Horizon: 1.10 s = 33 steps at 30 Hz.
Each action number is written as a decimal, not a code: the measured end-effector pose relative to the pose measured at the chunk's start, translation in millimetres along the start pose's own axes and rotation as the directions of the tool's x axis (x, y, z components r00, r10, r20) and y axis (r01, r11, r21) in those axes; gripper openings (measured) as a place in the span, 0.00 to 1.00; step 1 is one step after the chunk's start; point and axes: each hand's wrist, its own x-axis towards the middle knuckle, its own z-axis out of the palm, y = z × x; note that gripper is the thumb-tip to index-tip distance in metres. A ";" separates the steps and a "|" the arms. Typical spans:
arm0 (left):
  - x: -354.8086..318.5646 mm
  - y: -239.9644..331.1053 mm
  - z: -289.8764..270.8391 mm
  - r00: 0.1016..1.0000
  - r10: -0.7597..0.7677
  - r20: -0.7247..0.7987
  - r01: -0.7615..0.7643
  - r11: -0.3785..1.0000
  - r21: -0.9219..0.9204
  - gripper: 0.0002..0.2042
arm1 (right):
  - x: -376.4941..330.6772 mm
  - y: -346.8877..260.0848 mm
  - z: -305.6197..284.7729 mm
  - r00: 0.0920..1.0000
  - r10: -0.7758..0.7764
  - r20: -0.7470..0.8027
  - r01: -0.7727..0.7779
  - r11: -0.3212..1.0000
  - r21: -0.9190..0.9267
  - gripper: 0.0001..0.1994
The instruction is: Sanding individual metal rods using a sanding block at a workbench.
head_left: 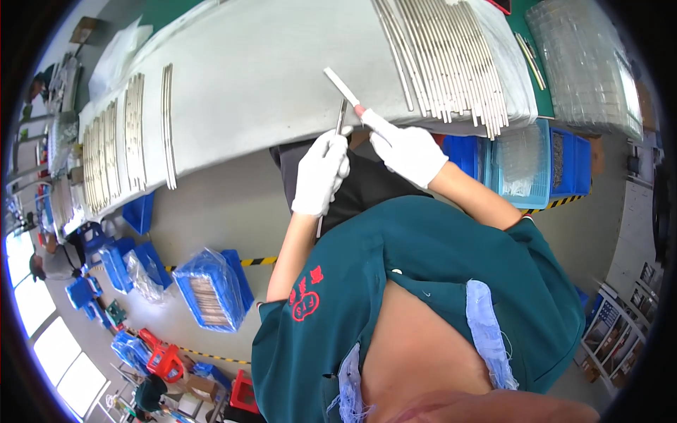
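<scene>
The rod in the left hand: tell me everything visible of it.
The rod is slim, straight and silver-grey, with a shiny, metal-like look. The gloved left hand grips it, hiding its lower part. Its upper end points away from the person, leaning slightly right. Whether it touches the white stick is unclear.

A green table (520,22) stretches across the top of the frame, mostly covered by a pale grey cloth (247,77). Metal rods (449,58) lie side by side on it at upper right; separate rod groups (134,130) lie at left.
</scene>
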 end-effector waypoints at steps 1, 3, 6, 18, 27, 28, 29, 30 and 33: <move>-8.3 18.7 2.8 1.000 0.013 -0.016 -0.012 0.993 0.117 0.13 | -2.0 -3.0 -1.6 0.999 0.033 0.008 -0.033 0.999 0.002 0.09; -22.2 35.0 2.6 0.921 0.387 -0.032 -0.364 0.889 0.278 0.12 | 3.2 -13.7 -12.0 0.965 0.243 0.098 -0.250 0.965 0.072 0.11; -14.5 78.9 8.3 0.324 0.820 0.472 -0.794 -0.035 0.606 0.17 | -4.3 -3.5 19.5 0.975 0.204 -0.084 -0.194 0.975 0.111 0.25; 66.8 71.1 9.9 0.453 0.737 0.501 -0.454 -0.293 0.842 0.19 | 11.1 -18.4 -13.4 0.960 0.274 0.055 -0.279 0.948 0.152 0.20; 71.3 68.4 -178.6 0.478 0.729 -0.490 0.522 0.214 0.826 0.27 | 12.4 -19.8 -30.2 0.796 0.482 0.368 -0.540 0.287 0.791 0.25; 72.6 63.6 -181.9 0.475 0.777 -0.413 0.514 0.136 0.847 0.25 | 13.3 -21.4 -34.0 0.800 0.488 0.348 -0.496 0.213 0.842 0.26; 75.1 58.9 -184.4 0.473 0.817 -0.331 0.507 0.055 0.860 0.23 | 16.0 -21.6 -34.0 0.799 0.495 0.342 -0.447 0.108 0.888 0.26; 75.9 57.1 -178.8 0.424 0.870 -0.251 0.470 0.025 0.882 0.20 | 18.9 -20.7 -37.1 0.792 0.497 0.355 -0.447 0.074 0.892 0.27; 81.1 62.2 -164.6 0.475 0.874 -0.104 0.269 -0.032 0.963 0.14 | 20.5 -22.9 -37.0 0.799 0.514 0.313 -0.395 0.056 0.917 0.27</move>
